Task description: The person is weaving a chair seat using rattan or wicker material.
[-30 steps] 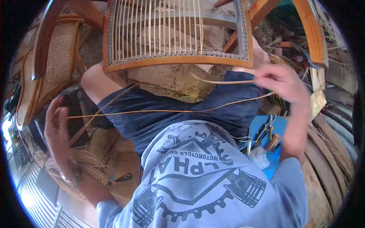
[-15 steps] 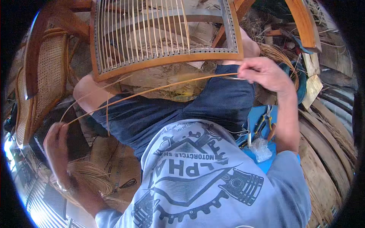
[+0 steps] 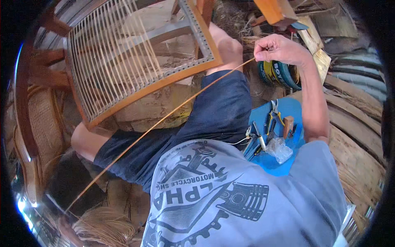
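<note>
My right hand (image 3: 277, 48) is raised at the upper right, fingers pinched on one end of a long thin cane strand (image 3: 164, 119). The strand runs taut and diagonally down across my lap to the lower left rim. Only a dim bit of my left hand (image 3: 65, 224) shows there, where the strand ends, and its grip is hidden in shadow. A wooden chair seat frame (image 3: 164, 80) rests tilted against my knees, strung with several parallel cane strands (image 3: 119, 57). My right hand is just right of the frame's corner.
A blue stool top (image 3: 288, 158) by my right side carries pliers (image 3: 272, 117), small tools and a plastic bag. A blue and yellow tin (image 3: 282, 75) stands behind it. A woven cane chair (image 3: 39, 123) is at left, a loose cane bundle (image 3: 103, 224) below, curved wooden slats (image 3: 354, 140) at right.
My right hand has pulled the strand up and to the right, drawing its loop out straight. My left hand has dropped toward the lower left rim. The view has tilted.
</note>
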Tool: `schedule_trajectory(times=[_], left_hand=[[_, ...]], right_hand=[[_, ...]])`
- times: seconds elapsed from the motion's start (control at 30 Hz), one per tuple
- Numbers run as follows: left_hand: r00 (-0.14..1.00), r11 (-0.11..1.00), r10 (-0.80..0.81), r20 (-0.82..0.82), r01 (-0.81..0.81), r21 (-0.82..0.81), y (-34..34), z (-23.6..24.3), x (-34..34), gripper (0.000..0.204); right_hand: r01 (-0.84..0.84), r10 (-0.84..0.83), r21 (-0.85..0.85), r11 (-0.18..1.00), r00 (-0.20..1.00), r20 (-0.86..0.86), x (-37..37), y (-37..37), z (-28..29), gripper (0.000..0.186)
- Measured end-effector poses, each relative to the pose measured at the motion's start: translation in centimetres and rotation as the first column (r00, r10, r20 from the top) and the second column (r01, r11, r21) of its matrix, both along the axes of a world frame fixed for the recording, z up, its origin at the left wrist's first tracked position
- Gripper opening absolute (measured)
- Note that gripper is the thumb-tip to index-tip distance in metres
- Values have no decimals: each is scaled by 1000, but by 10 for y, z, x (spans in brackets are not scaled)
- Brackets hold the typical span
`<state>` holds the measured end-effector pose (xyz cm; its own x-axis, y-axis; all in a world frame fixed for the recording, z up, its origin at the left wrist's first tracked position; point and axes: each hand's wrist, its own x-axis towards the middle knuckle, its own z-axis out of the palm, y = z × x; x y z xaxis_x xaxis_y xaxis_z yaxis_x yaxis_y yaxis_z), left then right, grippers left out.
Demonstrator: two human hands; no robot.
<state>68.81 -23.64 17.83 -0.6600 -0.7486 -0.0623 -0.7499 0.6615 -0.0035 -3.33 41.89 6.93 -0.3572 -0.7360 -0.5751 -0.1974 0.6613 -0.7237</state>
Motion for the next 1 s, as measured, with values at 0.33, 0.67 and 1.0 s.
schedule_trajectory(times=[0.33, 0.67, 1.0], left_hand=[[952, 962, 270, -142, -262, 72, 20, -7, -17, 48], [938, 845, -101, -331, 257, 470, 280, -39, -351, 44], [490, 103, -426, -761, 862, 497, 471, -154, -485, 13]], right_hand=[[-68, 102, 106, 992, 931, -351, 20, 7, -14, 19], [-155, 115, -156, 975, 963, -243, 99, -65, -6, 17], [101, -112, -71, 992, 979, -169, 105, 59, 28, 19]])
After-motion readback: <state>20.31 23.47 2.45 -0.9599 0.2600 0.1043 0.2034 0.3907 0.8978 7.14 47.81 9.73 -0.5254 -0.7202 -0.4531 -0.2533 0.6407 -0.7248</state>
